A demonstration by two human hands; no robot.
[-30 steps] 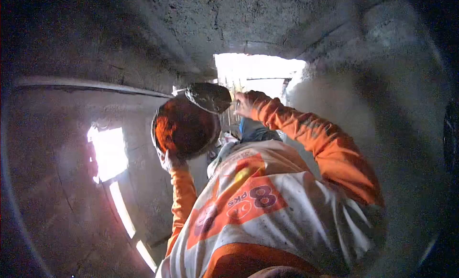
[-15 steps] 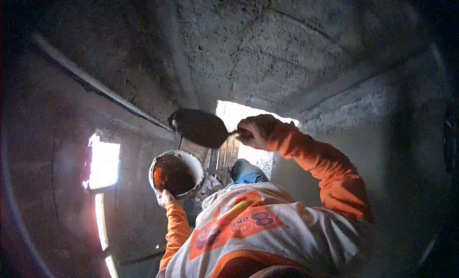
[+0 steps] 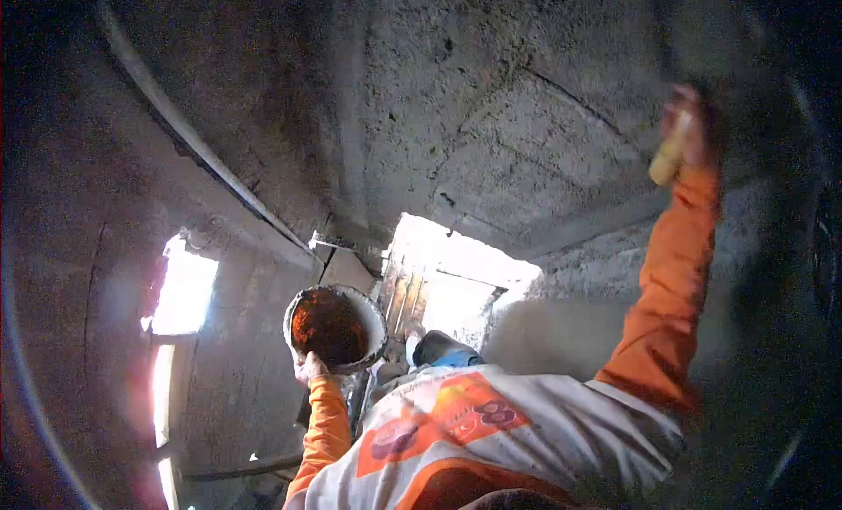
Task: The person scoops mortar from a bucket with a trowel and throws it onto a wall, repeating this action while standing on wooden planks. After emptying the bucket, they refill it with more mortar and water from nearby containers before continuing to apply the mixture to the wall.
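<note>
My left hand [image 3: 311, 368] is closed on the near edge of a round bucket [image 3: 375, 324], its pale rim crusted. Inside the bucket lies a dark mix that shows reddish orange where light strikes it. At the upper right, my right hand [image 3: 689, 128] is raised close to the rough grey surface and smeared by motion. From its fist sticks out the yellowish handle of a trowel [image 3: 665, 166]. The trowel's blade is lost in the dark and blur beyond the hand.
A rough cement-like surface [image 3: 491, 133] spreads overhead and ahead. Along the left runs a long pale beam [image 3: 189, 128]. A bright opening [image 3: 186, 286] is on the left wall, and another bright opening [image 3: 465, 269] with wooden boards [image 3: 405, 295] lies in the middle.
My right hand has swung up and to the right with the trowel, from beside the bucket to near the rough surface. The bucket in my left hand has shifted slightly down and right in view.
</note>
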